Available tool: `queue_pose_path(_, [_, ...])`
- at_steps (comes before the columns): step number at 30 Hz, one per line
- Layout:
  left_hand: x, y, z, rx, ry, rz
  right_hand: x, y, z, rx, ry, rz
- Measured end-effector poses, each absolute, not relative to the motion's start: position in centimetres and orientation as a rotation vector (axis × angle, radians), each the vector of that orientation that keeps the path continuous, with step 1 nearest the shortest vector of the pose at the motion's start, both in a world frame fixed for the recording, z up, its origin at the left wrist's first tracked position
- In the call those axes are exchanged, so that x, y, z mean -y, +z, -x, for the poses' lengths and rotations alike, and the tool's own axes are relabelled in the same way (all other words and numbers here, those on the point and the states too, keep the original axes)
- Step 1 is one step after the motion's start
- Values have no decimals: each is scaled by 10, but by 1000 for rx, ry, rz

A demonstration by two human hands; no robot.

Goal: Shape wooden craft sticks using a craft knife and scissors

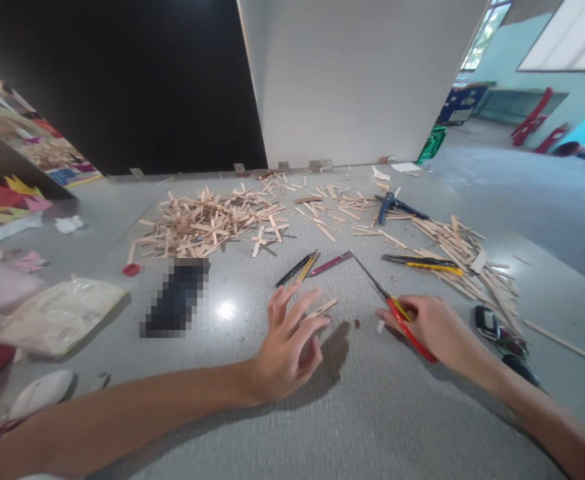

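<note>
My left hand (289,347) hovers over the grey table with its fingers spread and nothing held. Just beyond its fingertips lies a small wooden stick piece (323,309). At the right, my right hand (422,327) is closed on a red and yellow handled tool (397,310), whose long thin metal end points away to the left. Beside the right fingertips is a small pale scrap (381,326). Ahead of my left hand lie a black pen (293,270), a yellow strip (308,265) and a dark pink strip (331,263).
Wooden sticks (212,220) form a pile at the back left, with more (452,247) at the right. A yellow cutter (422,263), blue pliers (397,207) and keys (509,341) lie right. A plastic packet (65,313) and white mouse (42,393) are left. Upright panels (362,80) stand behind.
</note>
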State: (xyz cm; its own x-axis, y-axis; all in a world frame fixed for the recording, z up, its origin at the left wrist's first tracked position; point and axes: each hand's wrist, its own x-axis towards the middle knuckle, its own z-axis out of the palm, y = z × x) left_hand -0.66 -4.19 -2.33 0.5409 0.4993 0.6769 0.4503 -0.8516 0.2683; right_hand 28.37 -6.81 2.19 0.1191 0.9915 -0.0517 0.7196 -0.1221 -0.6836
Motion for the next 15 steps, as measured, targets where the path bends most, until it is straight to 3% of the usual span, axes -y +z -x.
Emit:
queue_pose_path(2, [41,-21,7,-786,1196,-2694,64,24,-297,1759,488,1969])
queue_pose_path(15, [39,-21,4,-675,1223,-2580,38,27,-351,1783,67,2045])
